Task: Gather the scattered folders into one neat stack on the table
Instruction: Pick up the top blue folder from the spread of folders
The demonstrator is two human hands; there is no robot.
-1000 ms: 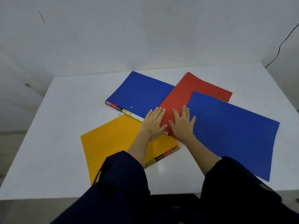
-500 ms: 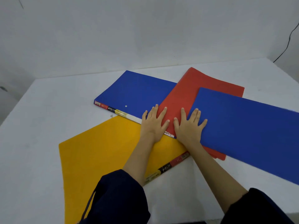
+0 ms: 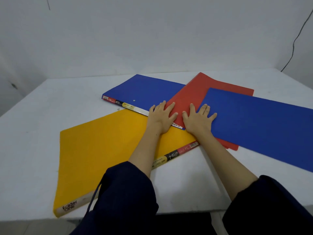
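Note:
Several folders lie fanned out and overlapping on the white table (image 3: 42, 119). A yellow folder (image 3: 101, 150) is nearest on the left, with its spine toward me. Behind it lies a blue folder (image 3: 145, 90). A red folder (image 3: 194, 94) rests partly on that one, and a second blue folder (image 3: 257, 122) covers the red one's right side. My left hand (image 3: 160, 117) lies flat, fingers spread, across the edges of the first blue and the red folder. My right hand (image 3: 198, 119) lies flat on the red folder and the second blue folder's left corner.
A grey wall stands just behind the table's far edge. A black cable (image 3: 294, 39) runs down the wall at the right. The table's front edge (image 3: 186, 212) is close to my dark sleeves.
The camera has moved in closer and lower, so the folders fill more of the view. Both hands stay flat on the overlapping folders, which have barely shifted.

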